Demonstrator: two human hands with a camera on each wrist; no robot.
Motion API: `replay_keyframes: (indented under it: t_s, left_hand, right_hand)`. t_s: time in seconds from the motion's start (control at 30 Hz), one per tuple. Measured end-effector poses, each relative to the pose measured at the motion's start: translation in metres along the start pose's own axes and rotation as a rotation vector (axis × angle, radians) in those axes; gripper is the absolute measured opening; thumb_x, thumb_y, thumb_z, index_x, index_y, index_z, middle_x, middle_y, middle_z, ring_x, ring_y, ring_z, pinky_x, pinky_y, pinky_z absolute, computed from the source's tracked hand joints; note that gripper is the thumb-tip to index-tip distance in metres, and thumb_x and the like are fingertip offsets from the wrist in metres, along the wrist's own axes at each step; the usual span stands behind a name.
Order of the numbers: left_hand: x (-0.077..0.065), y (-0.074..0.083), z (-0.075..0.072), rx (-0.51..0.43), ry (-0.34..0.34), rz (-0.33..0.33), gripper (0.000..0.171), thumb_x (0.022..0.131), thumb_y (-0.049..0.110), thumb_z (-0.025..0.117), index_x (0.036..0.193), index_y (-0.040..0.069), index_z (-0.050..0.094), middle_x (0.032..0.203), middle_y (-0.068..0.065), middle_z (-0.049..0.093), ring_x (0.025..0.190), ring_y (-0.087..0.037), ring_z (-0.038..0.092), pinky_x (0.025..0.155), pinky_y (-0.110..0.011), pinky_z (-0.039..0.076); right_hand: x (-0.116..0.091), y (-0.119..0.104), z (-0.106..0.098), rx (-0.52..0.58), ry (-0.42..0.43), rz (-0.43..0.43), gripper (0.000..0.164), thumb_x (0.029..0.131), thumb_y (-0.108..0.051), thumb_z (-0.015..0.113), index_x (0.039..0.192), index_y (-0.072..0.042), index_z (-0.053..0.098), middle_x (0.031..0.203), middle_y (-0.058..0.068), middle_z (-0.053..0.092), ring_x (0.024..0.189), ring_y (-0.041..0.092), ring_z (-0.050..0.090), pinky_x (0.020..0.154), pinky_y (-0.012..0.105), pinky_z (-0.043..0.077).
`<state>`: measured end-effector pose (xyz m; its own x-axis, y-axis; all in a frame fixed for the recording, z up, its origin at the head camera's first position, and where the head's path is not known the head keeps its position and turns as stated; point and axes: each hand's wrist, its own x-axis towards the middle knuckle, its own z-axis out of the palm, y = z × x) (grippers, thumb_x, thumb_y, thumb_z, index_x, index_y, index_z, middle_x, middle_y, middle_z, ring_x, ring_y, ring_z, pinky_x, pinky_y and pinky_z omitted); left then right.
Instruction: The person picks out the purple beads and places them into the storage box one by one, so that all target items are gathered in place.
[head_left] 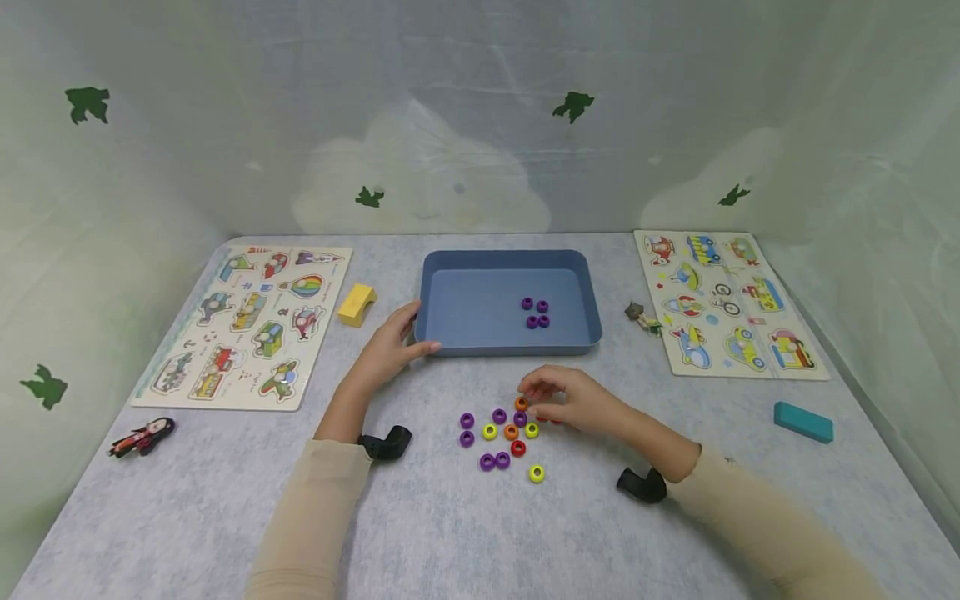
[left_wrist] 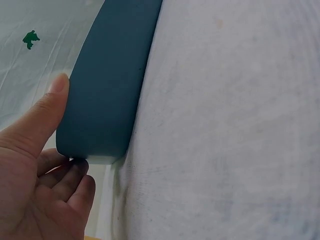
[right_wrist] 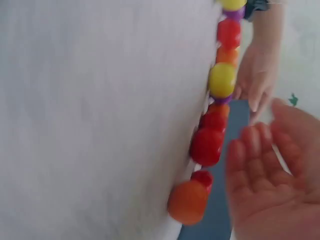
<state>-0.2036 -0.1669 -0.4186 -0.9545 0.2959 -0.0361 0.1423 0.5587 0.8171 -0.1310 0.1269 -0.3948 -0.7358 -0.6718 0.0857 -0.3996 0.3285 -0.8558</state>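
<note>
A blue tray (head_left: pixel 480 344) lies at the back middle of the table, with several purple beads (head_left: pixel 543 307) inside its right half. My left hand (head_left: pixel 390 346) holds the tray's front left corner. In the left wrist view the thumb (left_wrist: pixel 59 90) lies at the tray's rim and the other fingers bend against its end wall. Loose purple, yellow, orange and red beads (head_left: pixel 512 432) are scattered on the table in front of the tray. Over the right side of this group, my right hand (head_left: pixel 577 400) hovers with relaxed fingers. Nothing shows between them in the right wrist view.
Picture puzzle boards lie left (head_left: pixel 300 387) and right (head_left: pixel 720 367) of the tray. A yellow arch block (head_left: pixel 356 304) stands near my left hand. Small figures (head_left: pixel 142 437) (head_left: pixel 643 318) lie farther out, and a teal block (head_left: pixel 803 422) is at the right.
</note>
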Motion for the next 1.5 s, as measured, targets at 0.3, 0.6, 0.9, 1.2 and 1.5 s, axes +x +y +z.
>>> replay_keyframes:
  t_s: [0.3,0.6,0.9,1.2,1.5]
  left_hand:
    - [0.0,0.0,0.001,-0.014,0.004,0.003,0.086,0.068,0.043,0.061,0.133,0.01,0.015,0.135,-0.008,0.015,0.121,-0.018,0.018,0.098,-0.026,0.023]
    - [0.001,-0.003,0.001,-0.03,0.015,-0.003,0.086,0.067,0.044,0.061,0.133,0.011,0.016,0.135,-0.007,0.015,0.121,-0.016,0.018,0.098,-0.026,0.023]
    - [0.0,-0.002,0.001,-0.024,0.008,0.009,0.086,0.068,0.042,0.061,0.133,0.01,0.015,0.135,-0.008,0.014,0.121,-0.018,0.017,0.099,-0.027,0.022]
    - [0.001,-0.002,0.002,-0.028,0.004,0.021,0.087,0.068,0.043,0.061,0.133,0.009,0.015,0.135,-0.008,0.014,0.121,-0.017,0.017,0.099,-0.027,0.022]
    - [-0.005,0.011,0.0,-0.048,0.006,0.021,0.08,0.072,0.033,0.061,0.132,0.005,0.016,0.135,-0.012,0.015,0.121,-0.02,0.016,0.099,-0.03,0.021]
  right_hand:
    - [-0.003,0.029,0.013,-0.102,-0.065,0.032,0.02,0.079,-0.014,0.056,0.098,-0.015,0.059,0.092,-0.008,0.055,0.078,0.006,0.049,0.063,0.02,0.046]
    - [0.005,0.029,0.016,-0.214,-0.108,0.049,0.022,0.077,-0.016,0.059,0.098,-0.022,0.06,0.091,-0.015,0.054,0.078,0.003,0.047,0.065,0.019,0.045]
    - [0.011,0.018,0.005,-0.203,-0.056,0.032,0.019,0.077,-0.018,0.059,0.096,-0.015,0.06,0.089,-0.012,0.055,0.077,0.003,0.049,0.064,0.02,0.046]
    - [0.044,0.031,-0.043,-0.198,0.252,0.033,0.022,0.078,-0.019,0.057,0.098,-0.011,0.059,0.088,-0.005,0.056,0.078,0.007,0.052,0.066,0.024,0.048]
    - [0.082,0.059,-0.059,-0.175,0.33,0.268,0.02,0.079,-0.019,0.056,0.098,-0.012,0.059,0.092,-0.001,0.058,0.08,0.011,0.054,0.063,0.026,0.048]
